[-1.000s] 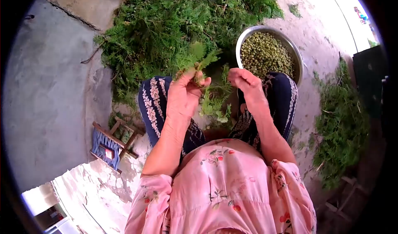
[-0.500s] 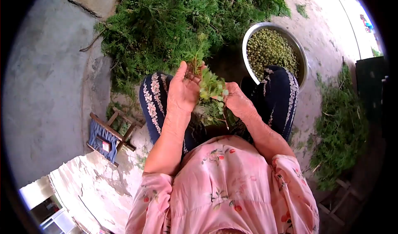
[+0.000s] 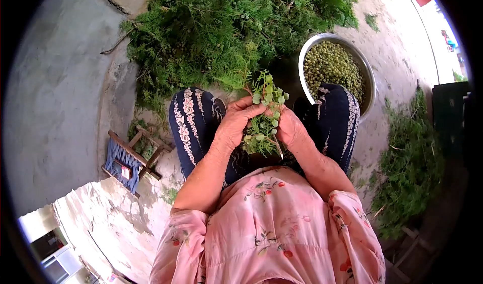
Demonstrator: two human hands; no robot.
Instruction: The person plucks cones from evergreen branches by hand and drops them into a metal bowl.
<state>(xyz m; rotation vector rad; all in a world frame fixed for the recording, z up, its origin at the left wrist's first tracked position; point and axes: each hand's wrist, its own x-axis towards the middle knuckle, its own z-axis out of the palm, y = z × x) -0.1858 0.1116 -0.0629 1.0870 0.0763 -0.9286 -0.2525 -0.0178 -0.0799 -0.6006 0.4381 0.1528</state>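
The sprig [image 3: 269,94] is between the two hands, in front of the body and between the knees. Its long axis goes from the leafy top, which points forward, to a pale stem end near the lap, and this end leans a little to the right. The left hand [image 3: 235,121] pinches the sprig from its left side, with the thumb lying over the leaves. The right hand [image 3: 291,126] is curled and closed on the other side, but the leaves hide part of its fingertips. The bowl [image 3: 373,85] with green berries [image 3: 334,65] stands forward and to the right, just beside the right knee [image 3: 339,110], so the right hand is the nearer one to it. The pile of branches [image 3: 193,47] lies forward, nearer to the left hand
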